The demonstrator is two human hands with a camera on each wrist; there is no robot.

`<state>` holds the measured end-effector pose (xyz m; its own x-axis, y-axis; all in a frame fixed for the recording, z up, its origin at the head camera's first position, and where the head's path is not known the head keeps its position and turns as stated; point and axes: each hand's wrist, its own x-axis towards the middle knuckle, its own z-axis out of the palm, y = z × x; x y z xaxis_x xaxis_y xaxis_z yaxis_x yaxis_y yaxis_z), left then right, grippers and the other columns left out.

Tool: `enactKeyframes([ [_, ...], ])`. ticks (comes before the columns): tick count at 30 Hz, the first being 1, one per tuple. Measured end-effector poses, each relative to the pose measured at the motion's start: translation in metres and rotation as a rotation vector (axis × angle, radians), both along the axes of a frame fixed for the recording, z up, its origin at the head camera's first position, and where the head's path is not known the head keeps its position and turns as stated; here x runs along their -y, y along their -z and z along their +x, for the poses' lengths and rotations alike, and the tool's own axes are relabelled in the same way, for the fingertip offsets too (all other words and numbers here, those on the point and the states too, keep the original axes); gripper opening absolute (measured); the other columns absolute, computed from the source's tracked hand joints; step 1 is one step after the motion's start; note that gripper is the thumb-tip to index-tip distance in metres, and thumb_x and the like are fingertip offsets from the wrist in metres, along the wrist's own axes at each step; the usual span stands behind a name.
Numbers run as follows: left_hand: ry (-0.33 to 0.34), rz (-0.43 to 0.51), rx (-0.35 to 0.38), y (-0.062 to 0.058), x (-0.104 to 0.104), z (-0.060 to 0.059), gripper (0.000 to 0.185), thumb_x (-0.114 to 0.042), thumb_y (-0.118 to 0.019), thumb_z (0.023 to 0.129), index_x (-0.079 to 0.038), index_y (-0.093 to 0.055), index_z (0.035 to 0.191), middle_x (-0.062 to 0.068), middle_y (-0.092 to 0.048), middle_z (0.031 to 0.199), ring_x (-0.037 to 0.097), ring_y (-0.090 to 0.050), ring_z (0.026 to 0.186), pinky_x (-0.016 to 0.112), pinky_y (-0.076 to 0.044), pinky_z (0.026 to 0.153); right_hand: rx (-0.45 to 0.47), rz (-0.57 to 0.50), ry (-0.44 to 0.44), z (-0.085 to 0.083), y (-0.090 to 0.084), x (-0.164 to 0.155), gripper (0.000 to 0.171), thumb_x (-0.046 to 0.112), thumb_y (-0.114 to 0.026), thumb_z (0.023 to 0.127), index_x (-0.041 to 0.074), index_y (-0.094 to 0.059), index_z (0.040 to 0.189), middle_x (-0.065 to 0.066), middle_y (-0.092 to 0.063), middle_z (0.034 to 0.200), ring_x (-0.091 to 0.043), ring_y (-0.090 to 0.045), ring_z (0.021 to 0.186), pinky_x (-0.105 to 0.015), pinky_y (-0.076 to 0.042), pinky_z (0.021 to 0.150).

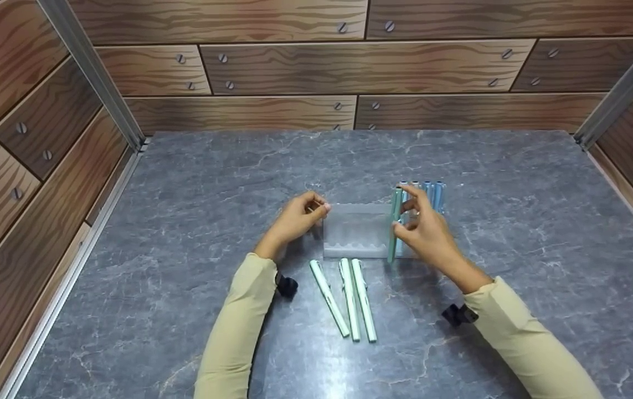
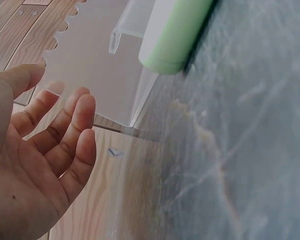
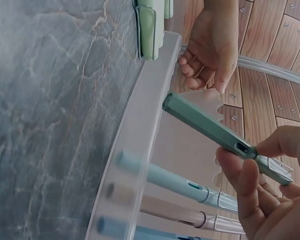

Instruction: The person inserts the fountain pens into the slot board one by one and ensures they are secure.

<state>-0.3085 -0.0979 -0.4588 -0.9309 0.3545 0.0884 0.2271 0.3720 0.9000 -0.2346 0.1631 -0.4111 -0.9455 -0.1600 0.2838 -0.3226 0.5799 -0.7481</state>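
A frosted clear pen rack [image 1: 358, 228] with scalloped edges stands on the table between both hands. At its left end, the left hand [image 1: 296, 217] pinches the side panel's edge between thumb and index finger; its other fingers are loosely bent. The right hand [image 1: 428, 228] holds a dark green pen [image 3: 205, 122] by its clip end, with thumb and fingertips. That pen slants against the rack's front in the head view; whether it touches is unclear. Beside it in the rack lean a light blue pen [image 3: 177, 181], a pinkish pen [image 3: 172, 207] and blue pens [image 1: 438, 194], partly hidden by the right hand.
Three pale green pens [image 1: 364, 302] lie on the grey marbled table [image 1: 183, 310] in front of the rack, between the forearms. Wood-patterned walls [image 1: 272, 69] enclose the back and sides, with metal rails [image 1: 94, 72] at the corners.
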Motion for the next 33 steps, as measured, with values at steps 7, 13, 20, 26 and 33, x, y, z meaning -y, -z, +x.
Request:
enactKeyframes([
  [7,-0.003,-0.009,-0.003,-0.001,0.000,0.001,0.023,-0.025,-0.058,0.097,-0.005,-0.061,0.108,0.009,-0.066,0.092,0.028,-0.065,0.078,0.022,-0.046,0.059,-0.086,-0.030,0.048,-0.004,0.001,0.000,0.068,-0.006,-0.063,0.084,0.011,-0.034,0.144,-0.016,-0.059,0.107,-0.029,-0.070,0.074,-0.018,-0.049,0.051],
  [13,-0.004,-0.004,-0.015,0.000,-0.001,0.000,0.023,-0.024,-0.058,0.097,-0.004,-0.061,0.108,0.009,-0.066,0.091,0.028,-0.065,0.076,0.021,-0.046,0.060,-0.165,-0.046,0.081,-0.006,0.002,0.000,0.067,-0.007,-0.064,0.082,0.009,-0.037,0.141,-0.018,-0.062,0.104,-0.032,-0.071,0.075,-0.012,-0.049,0.056],
  [20,-0.012,0.000,-0.018,0.000,0.000,0.000,0.022,-0.024,-0.059,0.096,-0.005,-0.062,0.106,0.007,-0.065,0.088,0.021,-0.063,0.072,0.021,-0.046,0.057,-0.192,-0.020,0.101,-0.009,0.006,-0.002,0.067,-0.005,-0.065,0.082,0.011,-0.037,0.141,-0.018,-0.063,0.103,-0.032,-0.071,0.074,-0.023,-0.055,0.059],
  [26,-0.014,-0.006,-0.003,-0.001,-0.001,0.001,0.022,-0.025,-0.059,0.096,-0.005,-0.062,0.106,0.006,-0.065,0.088,0.014,-0.059,0.069,0.022,-0.046,0.056,-0.176,-0.017,0.105,-0.010,0.010,-0.002,0.068,-0.005,-0.066,0.082,0.011,-0.037,0.140,-0.019,-0.063,0.103,-0.034,-0.071,0.075,-0.037,-0.058,0.062],
  [33,-0.017,-0.005,-0.001,-0.001,0.000,0.002,0.021,-0.025,-0.060,0.096,-0.006,-0.062,0.105,0.005,-0.064,0.086,0.011,-0.058,0.067,0.022,-0.046,0.055,-0.171,0.003,0.091,-0.010,0.012,-0.002,0.068,-0.004,-0.067,0.082,0.012,-0.036,0.140,-0.019,-0.064,0.103,-0.034,-0.072,0.076,-0.037,-0.058,0.061],
])
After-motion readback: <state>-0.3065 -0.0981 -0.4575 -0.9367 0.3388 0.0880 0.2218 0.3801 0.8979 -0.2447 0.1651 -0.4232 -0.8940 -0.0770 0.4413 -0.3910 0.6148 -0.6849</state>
